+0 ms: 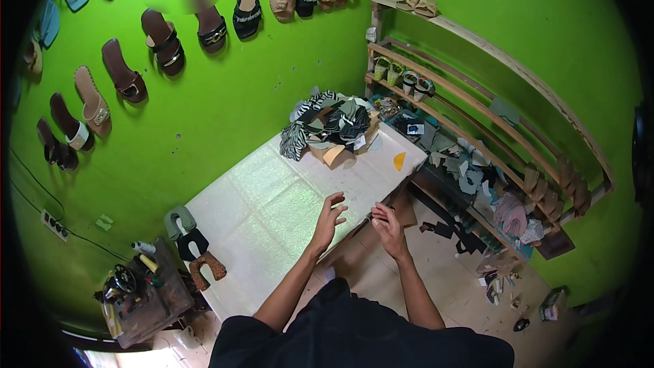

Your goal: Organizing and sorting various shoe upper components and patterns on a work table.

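Observation:
My left hand (328, 223) is raised over the near edge of the white-covered table (255, 187), its fingers apart and nothing in them. To its right, my right hand (390, 232) hangs just off the table's edge, fingers loosely bent and spread, also holding nothing. The two hands face each other without touching. Beyond them on the table lies a heap of fabric and leather scraps (334, 121), some zebra-striped, some green, black and tan. A yellow half-round piece (399, 161) lies near the right corner. At the left end sit U-shaped cut pieces: green (178, 212), black (184, 249) and brown speckled (216, 268).
Sandals (246, 3) hang in rows on the green wall. A wooden rack (490, 44) with shoes and scraps (470, 177) stands right of the table. At lower left is a sewing machine (124, 279) on a small table. Scraps (501, 286) litter the tiled floor.

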Demonstrator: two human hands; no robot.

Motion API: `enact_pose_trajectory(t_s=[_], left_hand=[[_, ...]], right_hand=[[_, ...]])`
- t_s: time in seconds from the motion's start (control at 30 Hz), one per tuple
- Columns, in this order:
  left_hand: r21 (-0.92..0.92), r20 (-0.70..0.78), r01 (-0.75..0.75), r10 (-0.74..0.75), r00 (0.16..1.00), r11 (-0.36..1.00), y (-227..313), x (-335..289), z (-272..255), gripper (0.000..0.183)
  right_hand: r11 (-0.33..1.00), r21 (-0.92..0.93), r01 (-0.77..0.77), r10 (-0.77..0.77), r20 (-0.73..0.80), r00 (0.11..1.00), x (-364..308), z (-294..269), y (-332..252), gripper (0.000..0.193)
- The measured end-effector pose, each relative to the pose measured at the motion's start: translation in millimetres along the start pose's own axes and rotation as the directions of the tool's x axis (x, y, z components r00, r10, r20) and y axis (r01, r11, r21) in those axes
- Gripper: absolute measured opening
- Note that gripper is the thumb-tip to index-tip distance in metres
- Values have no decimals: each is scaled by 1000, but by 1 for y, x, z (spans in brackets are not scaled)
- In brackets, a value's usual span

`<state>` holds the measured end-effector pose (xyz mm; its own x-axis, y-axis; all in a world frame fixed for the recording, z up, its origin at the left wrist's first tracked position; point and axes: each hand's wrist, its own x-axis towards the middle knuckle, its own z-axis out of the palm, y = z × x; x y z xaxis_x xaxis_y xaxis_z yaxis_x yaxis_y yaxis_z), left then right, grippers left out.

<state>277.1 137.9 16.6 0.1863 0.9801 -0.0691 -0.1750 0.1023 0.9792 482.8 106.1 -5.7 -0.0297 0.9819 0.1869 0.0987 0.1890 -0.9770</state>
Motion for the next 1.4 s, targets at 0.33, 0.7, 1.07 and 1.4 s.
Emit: enact_pose_trajectory(t_s=[0.33, 0.7, 1.07, 1.4], left_hand=[[-30, 15, 0, 1, 1000, 1000, -6, 119, 17, 49], [-90, -155, 6, -20, 988, 996, 3, 221, -23, 45], [-5, -409, 37, -36, 912, 999, -2, 284, -65, 39], [341, -612, 168, 82, 787, 925, -9, 377, -95, 29]], right_hand=[[999, -1, -39, 39, 12, 999, 108, -31, 19, 49], [999, -43, -28, 32, 99, 995, 257, -31, 47, 47], [996, -86, -3, 34, 366, 930, 399, -16, 78, 42], [947, -179, 266, -110, 598, 794, 520, 23, 103, 36]])
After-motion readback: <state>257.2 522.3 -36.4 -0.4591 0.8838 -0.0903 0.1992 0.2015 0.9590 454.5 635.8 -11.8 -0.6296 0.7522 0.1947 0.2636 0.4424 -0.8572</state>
